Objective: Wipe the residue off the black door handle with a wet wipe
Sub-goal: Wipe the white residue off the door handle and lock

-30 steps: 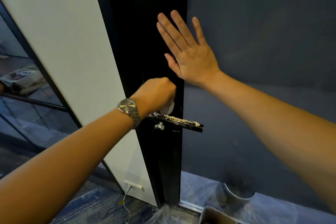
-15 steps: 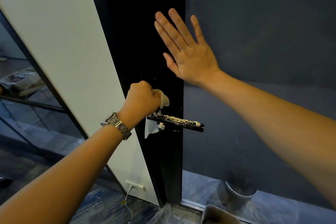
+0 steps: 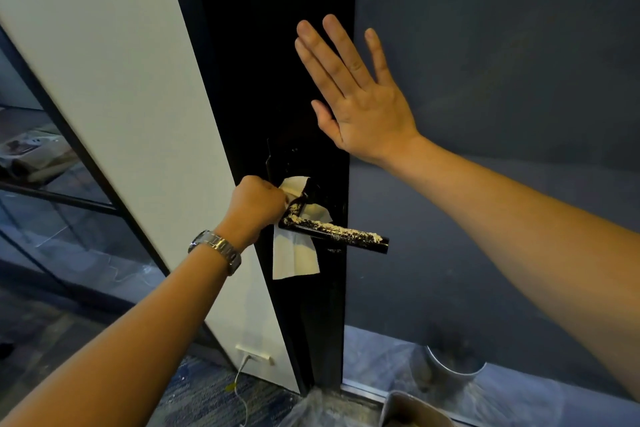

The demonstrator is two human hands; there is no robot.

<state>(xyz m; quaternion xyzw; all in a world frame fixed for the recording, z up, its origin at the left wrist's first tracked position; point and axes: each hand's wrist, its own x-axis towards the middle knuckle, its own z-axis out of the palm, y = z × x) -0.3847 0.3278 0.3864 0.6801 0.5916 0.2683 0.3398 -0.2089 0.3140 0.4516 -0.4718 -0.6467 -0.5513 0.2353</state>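
A person's left hand (image 3: 258, 206), fist closed on a wet wipe (image 3: 294, 258), has drawn back leftward off the black door handle (image 3: 346, 243) over the past second. The wipe has unfurled and now hangs at the handle's inner end. Pale residue (image 3: 341, 230) still crusts the lever's top, suggesting the wiping has barely begun. Farther right, the right hand (image 3: 360, 104) stays flat, fingers spread, against the dark door (image 3: 277, 80). The left fingers are hidden behind the knuckles. Whether the wipe loops round the lever's neck or merely drapes behind it is unclear.
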